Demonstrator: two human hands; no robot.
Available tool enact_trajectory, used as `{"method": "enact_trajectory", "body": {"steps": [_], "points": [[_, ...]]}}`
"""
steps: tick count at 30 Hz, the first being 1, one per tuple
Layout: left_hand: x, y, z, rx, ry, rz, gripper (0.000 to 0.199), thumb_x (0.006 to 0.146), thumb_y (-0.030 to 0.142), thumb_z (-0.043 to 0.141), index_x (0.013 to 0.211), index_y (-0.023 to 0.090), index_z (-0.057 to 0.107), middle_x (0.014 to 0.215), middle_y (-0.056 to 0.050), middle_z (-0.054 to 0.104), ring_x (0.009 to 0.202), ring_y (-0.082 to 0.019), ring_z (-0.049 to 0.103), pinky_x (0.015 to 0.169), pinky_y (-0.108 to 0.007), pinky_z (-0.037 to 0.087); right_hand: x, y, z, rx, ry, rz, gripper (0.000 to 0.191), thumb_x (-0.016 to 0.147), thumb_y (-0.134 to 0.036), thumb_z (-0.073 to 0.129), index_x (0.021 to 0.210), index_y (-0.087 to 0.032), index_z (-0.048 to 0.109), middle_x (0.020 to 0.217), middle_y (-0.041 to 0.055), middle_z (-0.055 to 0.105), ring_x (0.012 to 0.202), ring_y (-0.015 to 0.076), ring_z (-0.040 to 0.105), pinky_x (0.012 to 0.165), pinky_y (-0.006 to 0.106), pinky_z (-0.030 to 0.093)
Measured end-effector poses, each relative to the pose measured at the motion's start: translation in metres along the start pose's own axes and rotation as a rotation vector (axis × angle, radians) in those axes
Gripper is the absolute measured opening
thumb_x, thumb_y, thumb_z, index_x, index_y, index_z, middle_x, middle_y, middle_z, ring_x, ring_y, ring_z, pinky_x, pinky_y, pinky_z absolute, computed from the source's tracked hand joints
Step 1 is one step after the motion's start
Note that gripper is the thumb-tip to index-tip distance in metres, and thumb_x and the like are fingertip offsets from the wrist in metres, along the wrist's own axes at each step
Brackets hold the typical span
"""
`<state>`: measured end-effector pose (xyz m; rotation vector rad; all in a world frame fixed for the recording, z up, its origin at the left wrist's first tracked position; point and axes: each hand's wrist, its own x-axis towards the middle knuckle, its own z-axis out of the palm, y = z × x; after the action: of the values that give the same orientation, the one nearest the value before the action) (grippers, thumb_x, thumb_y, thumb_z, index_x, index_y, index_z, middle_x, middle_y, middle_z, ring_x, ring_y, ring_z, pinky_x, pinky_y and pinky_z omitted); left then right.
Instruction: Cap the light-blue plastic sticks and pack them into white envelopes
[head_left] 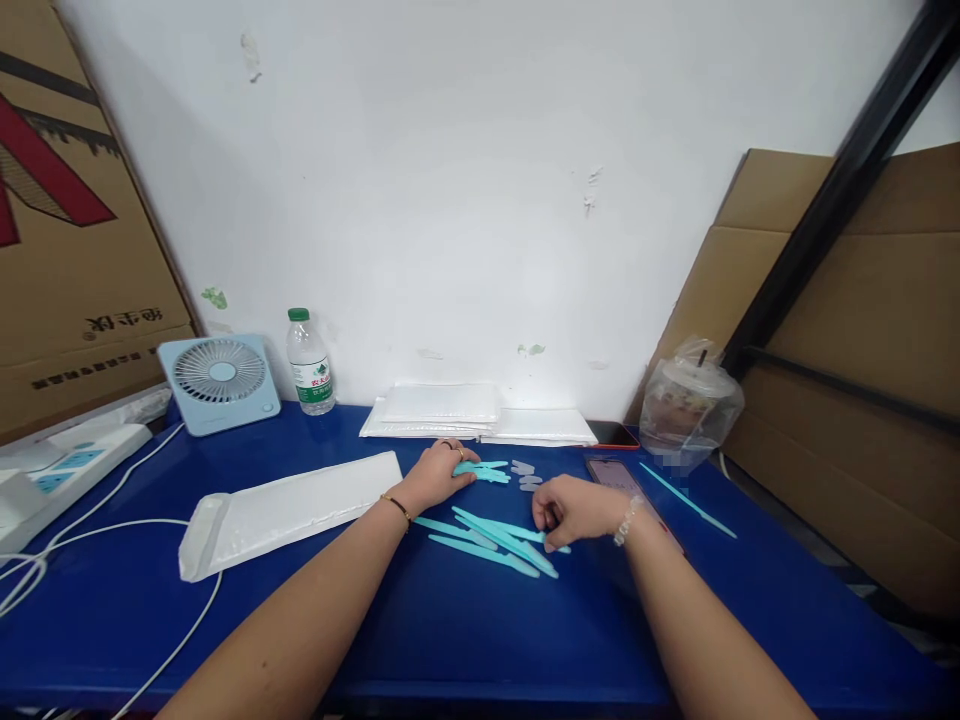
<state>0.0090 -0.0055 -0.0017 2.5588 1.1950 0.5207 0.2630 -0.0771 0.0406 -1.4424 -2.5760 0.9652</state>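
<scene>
On the blue table, several slim teal plastic sticks (480, 555), shaped like eyebrow razors, lie in a loose, crossing pile. My right hand (574, 510) is curled at the pile's right end, thumb and finger closed over the tip of one stick. My left hand (439, 475) is beyond the pile, its fingers closed around the near ends of a bunch of short teal pieces (491, 471). Between my hands sit several small translucent pieces (527, 474). One more teal stick (690, 502) lies apart at the right.
A white padded envelope (300, 510) lies at left; more envelopes (435, 408) are stacked by the wall. Behind stand a blue fan (221, 380) and a water bottle (309, 365). Phones (622, 475), a bagged cup (686, 400) and cardboard are right. White cables (112, 522) cross the left side.
</scene>
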Motion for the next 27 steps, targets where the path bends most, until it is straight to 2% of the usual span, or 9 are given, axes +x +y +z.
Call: {"method": "enact_trajectory", "body": {"steps": [3, 6, 9, 12, 17, 20, 22, 23, 27], "points": [[-0.001, 0.004, -0.001, -0.002, 0.047, -0.003, 0.036, 0.082, 0.041, 0.054, 0.115, 0.027, 0.058, 0.113, -0.006, 0.056, 0.108, -0.023, 0.048, 0.091, -0.033, 0.039, 0.004, 0.0, 0.004, -0.069, 0.038, -0.006, 0.009, 0.065, -0.02, 0.067, 0.073, -0.017, 0.066, 0.062, -0.0008, 0.059, 0.055, 0.0114, 0.052, 0.05, 0.021, 0.036], [-0.004, 0.018, -0.005, -0.027, 0.108, 0.047, 0.036, 0.087, 0.045, 0.045, 0.114, 0.026, 0.058, 0.112, -0.005, 0.058, 0.107, -0.021, 0.05, 0.09, -0.031, 0.039, 0.014, 0.003, 0.008, -0.09, 0.209, -0.048, 0.007, 0.069, -0.021, 0.065, 0.075, -0.017, 0.066, 0.066, 0.0004, 0.061, 0.058, 0.012, 0.052, 0.054, 0.021, 0.036], [-0.005, 0.032, -0.008, -0.055, -0.001, 0.162, 0.033, 0.089, 0.046, 0.042, 0.103, 0.026, 0.064, 0.101, -0.001, 0.065, 0.092, -0.017, 0.057, 0.08, -0.026, 0.041, 0.022, 0.006, 0.011, -0.048, 0.37, -0.076, 0.009, 0.071, -0.024, 0.066, 0.076, -0.017, 0.066, 0.068, 0.0009, 0.062, 0.06, 0.0124, 0.054, 0.056, 0.021, 0.038], [-0.003, 0.036, -0.007, -0.009, -0.08, 0.216, 0.029, 0.087, 0.042, 0.046, 0.087, 0.023, 0.067, 0.088, 0.0, 0.068, 0.081, -0.016, 0.06, 0.075, -0.025, 0.04, 0.028, 0.01, 0.013, 0.064, 0.405, -0.08, 0.013, 0.07, -0.028, 0.067, 0.076, -0.016, 0.066, 0.067, 0.001, 0.064, 0.06, 0.0124, 0.055, 0.055, 0.021, 0.04], [0.002, 0.022, -0.009, 0.066, -0.001, 0.142, 0.029, 0.087, 0.04, 0.046, 0.082, 0.022, 0.068, 0.086, -0.002, 0.068, 0.085, -0.018, 0.058, 0.078, -0.028, 0.039, 0.033, 0.024, 0.011, 0.163, 0.453, -0.022, 0.016, 0.069, -0.029, 0.067, 0.074, -0.015, 0.066, 0.066, 0.0024, 0.066, 0.058, 0.0126, 0.056, 0.053, 0.021, 0.041], [0.001, 0.012, -0.011, 0.106, 0.055, 0.041, 0.024, 0.083, 0.041, 0.052, 0.091, 0.025, 0.068, 0.095, -0.002, 0.066, 0.094, -0.021, 0.055, 0.084, -0.031, 0.038, 0.028, 0.023, 0.005, 0.15, 0.503, 0.03, 0.022, 0.07, -0.035, 0.066, 0.076, -0.014, 0.067, 0.064, 0.0025, 0.065, 0.055, 0.012, 0.054, 0.051, 0.021, 0.039], [0.0, 0.006, -0.009, 0.107, 0.088, 0.002, 0.033, 0.078, 0.045, 0.058, 0.105, 0.028, 0.063, 0.108, -0.003, 0.062, 0.104, -0.023, 0.051, 0.088, -0.033, 0.037, 0.019, 0.015, 0.001, 0.126, 0.47, 0.032, 0.025, 0.071, -0.039, 0.065, 0.078, -0.015, 0.068, 0.064, 0.0021, 0.065, 0.054, 0.0118, 0.054, 0.05, 0.021, 0.038], [-0.001, 0.004, -0.008, 0.1, 0.09, -0.009, 0.039, 0.076, 0.046, 0.06, 0.111, 0.028, 0.06, 0.113, -0.004, 0.059, 0.107, -0.024, 0.049, 0.089, -0.034, 0.037, 0.014, 0.009, 0.0, 0.116, 0.413, 0.015, 0.026, 0.071, -0.04, 0.065, 0.078, -0.015, 0.068, 0.064, 0.0018, 0.064, 0.055, 0.0119, 0.054, 0.05, 0.021, 0.038], [-0.001, 0.0, 0.0, 0.04, 0.021, -0.014, 0.036, 0.08, 0.042, 0.056, 0.113, 0.029, 0.058, 0.114, -0.004, 0.056, 0.108, -0.023, 0.048, 0.089, -0.034, 0.039, 0.0, -0.015, 0.005, 0.046, 0.042, -0.088, 0.032, 0.059, -0.043, 0.075, 0.075, -0.017, 0.068, 0.064, -0.0003, 0.063, 0.056, 0.0118, 0.055, 0.049, 0.02, 0.038]]}}
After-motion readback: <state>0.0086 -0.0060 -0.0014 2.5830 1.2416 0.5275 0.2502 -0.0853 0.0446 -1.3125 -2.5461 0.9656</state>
